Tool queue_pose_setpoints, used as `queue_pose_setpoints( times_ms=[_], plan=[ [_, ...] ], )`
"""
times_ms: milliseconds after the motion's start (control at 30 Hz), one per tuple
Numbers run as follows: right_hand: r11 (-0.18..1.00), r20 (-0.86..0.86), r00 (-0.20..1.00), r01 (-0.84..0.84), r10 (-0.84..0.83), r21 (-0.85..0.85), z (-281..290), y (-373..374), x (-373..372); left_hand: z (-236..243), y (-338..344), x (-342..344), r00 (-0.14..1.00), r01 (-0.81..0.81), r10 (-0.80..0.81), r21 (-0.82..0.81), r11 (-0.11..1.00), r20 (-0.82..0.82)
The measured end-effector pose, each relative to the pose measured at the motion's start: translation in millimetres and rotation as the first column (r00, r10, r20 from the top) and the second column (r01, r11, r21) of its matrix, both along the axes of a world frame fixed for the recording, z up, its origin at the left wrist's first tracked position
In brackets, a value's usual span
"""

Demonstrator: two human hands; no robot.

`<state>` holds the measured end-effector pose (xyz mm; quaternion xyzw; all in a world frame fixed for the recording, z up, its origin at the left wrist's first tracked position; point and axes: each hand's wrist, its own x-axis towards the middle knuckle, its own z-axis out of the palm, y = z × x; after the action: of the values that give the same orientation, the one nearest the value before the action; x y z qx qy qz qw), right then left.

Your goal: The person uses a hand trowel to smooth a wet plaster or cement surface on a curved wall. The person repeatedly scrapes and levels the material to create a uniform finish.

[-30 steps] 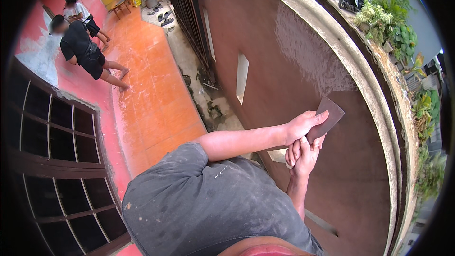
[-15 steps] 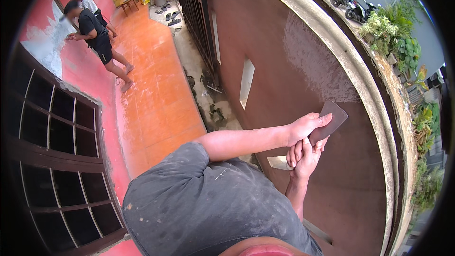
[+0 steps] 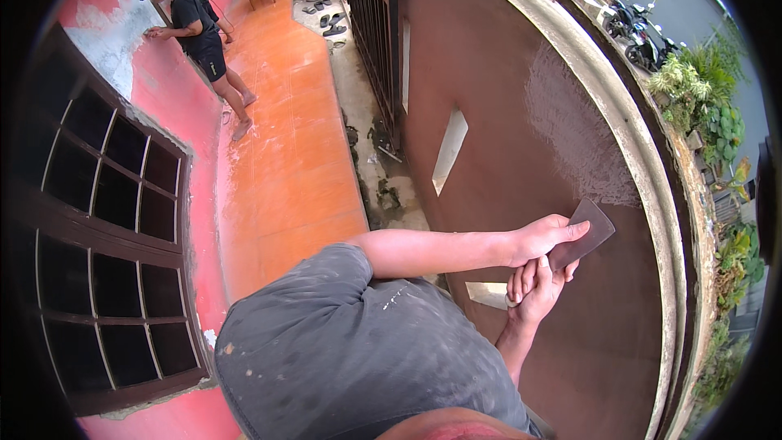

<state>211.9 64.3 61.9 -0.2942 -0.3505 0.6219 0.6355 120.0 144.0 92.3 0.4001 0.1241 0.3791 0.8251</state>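
A dark, flared scraper blade (image 3: 588, 232) is held near the brown wall (image 3: 497, 204) on my right, just below a pale scraped patch (image 3: 574, 130). My left hand (image 3: 544, 240) grips the scraper, its thumb lying along the blade's face. Just under it my right hand (image 3: 538, 289) is closed, its fingers curled around the scraper's lower part, and the two hands touch. The handle is mostly hidden by the fingers. Whether the blade's edge meets the wall is hard to tell.
Slanted openings (image 3: 450, 151) pierce the wall, which has a pale curved ledge (image 3: 643, 143) on top. A dark gate (image 3: 371, 41) stands ahead. At left, a person in dark clothes (image 3: 199, 28) works at a pink wall over an orange floor (image 3: 285, 171). Sandals (image 3: 332, 24) lie farther off.
The view has swung a little, so the scene sits farther right and lower. Both hands keep their hold on the scraper, with no clear shift along the wall.
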Motion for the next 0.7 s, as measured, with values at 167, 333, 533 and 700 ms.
queue_pose_setpoints(
  times_ms=[167, 333, 533, 700],
  plan=[
    [0.999, -0.002, 0.999, 0.033, -0.033, 0.005, 3, -2, -5, -1, 0, -1, 0.999, -0.028, 0.029, -0.028, 0.999, 0.037],
    [1.000, -0.077, 0.997, 0.017, -0.019, -0.020, 2, -3, -8, -7, 7, 0, 1.000, -0.006, 0.007, -0.040, 0.999, 0.029],
    [0.998, 0.008, 0.998, 0.056, -0.056, 0.020, 0, 2, -15, -9, 12, -5, 0.999, 0.003, -0.004, -0.013, 1.000, -0.053],
    [0.991, 0.021, 0.991, 0.131, -0.131, -0.012, 3, 0, -28, -5, 17, -11, 0.994, 0.048, -0.051, -0.038, 0.998, -0.096]
  ],
)
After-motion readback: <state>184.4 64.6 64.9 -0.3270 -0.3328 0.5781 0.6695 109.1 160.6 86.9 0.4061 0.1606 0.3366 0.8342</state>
